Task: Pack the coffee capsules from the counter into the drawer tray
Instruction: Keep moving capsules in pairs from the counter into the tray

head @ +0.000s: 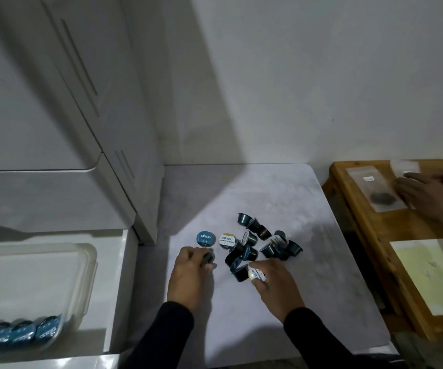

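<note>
Two hands work beside the capsule pile: left hand seemingly pinching a dark capsule, right hand pinching a yellow-lidded capsule, for the tray.

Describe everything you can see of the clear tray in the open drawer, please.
The clear tray is a see-through plastic container with rounded corners and a stepped rim, sitting in the white open drawer left of the counter. A row of blue-lidded capsules lies on edge along its near side; the rest looks unfilled. Neither hand touches it.

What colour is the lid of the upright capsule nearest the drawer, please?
Blue, with white lettering, on the capsule; the head view shows it.
</note>
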Tool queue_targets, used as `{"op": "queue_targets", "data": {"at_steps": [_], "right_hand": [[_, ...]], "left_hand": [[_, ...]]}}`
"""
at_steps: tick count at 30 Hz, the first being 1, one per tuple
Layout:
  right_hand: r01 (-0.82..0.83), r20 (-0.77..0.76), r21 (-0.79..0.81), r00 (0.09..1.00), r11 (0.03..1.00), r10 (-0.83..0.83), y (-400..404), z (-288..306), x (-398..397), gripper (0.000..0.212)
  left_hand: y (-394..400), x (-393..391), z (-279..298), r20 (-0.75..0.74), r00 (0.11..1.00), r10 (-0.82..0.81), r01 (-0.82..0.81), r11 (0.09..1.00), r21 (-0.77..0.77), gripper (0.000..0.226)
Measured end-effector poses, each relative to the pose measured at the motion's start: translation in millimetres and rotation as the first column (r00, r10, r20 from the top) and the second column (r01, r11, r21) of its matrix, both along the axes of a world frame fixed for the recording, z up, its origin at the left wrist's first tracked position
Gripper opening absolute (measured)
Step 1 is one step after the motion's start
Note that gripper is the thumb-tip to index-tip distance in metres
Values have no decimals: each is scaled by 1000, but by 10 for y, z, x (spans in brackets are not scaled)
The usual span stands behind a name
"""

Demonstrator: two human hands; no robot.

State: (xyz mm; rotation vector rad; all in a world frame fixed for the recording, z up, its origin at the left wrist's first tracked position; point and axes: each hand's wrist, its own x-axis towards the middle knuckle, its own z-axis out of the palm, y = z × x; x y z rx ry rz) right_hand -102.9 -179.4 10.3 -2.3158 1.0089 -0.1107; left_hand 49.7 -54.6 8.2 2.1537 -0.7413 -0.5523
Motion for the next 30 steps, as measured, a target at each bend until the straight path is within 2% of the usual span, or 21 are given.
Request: {"op": "queue_targets", "data": {"at_steps": [4, 8, 14, 19, 21, 25, 30], "right_hand": [[65, 15, 39, 998, 997, -66, 26, 3, -37, 33], [138, 8, 73, 990, 988, -139, 63, 16, -90, 28], [219, 53, 55, 974, 974, -222, 28, 103, -182, 20], [274, 190, 67, 940, 959, -282, -32, 460, -149, 18], [277, 271, 60, 920, 959, -283, -33, 668, -101, 22], [202, 475, 246, 827, 948, -299, 63, 1048, -27, 34], [60, 528, 325, 816, 944, -234, 312, 1482, 175, 32]], "left_hand": [[17, -39, 59, -9, 1000, 27, -27, 1000, -4, 20], [3, -88, 75, -102, 993, 64, -74, 992, -102, 32], [-20, -160, 113, -158, 977, 143, -161, 981, -105, 25], [-58, -210, 423, -249, 953, 170, -221, 956, -192, 18], [-41, -225, 636, -266, 954, 140, -215, 937, -277, 22], [146, -204, 1093, -230, 967, 107, -191, 906, -379, 23], [587, 14, 1562, -116, 993, 5, -48, 928, -369, 18]]}}
